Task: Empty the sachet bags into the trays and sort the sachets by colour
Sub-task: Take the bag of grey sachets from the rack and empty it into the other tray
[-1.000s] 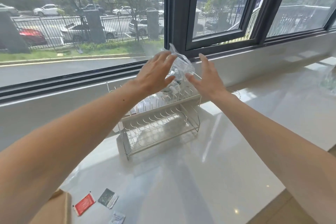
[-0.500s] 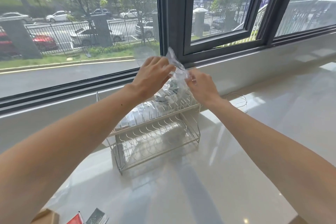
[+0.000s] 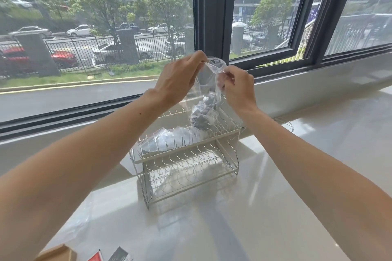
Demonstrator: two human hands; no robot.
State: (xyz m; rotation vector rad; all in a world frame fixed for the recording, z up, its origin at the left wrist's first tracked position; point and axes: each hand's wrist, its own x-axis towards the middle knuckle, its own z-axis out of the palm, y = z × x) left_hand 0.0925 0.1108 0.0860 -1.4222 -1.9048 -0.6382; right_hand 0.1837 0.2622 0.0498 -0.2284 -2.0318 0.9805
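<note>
Item in hand: clear sachet bag (image 3: 209,99), mouth pinched by my left hand (image 3: 180,79) and right hand (image 3: 238,89) fingers above the two-tier wire rack (image 3: 186,154); step, opening; next, I judge, tipping out dark sachets (image 3: 203,116).

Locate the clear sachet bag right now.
Head view, centre frame: the clear sachet bag hangs between the left hand and right hand, both pinching its top, its bottom over the right end of the wire rack upper tier.

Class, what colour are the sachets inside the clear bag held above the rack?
Dark grey to black sachets, seen best in the head view.
</note>
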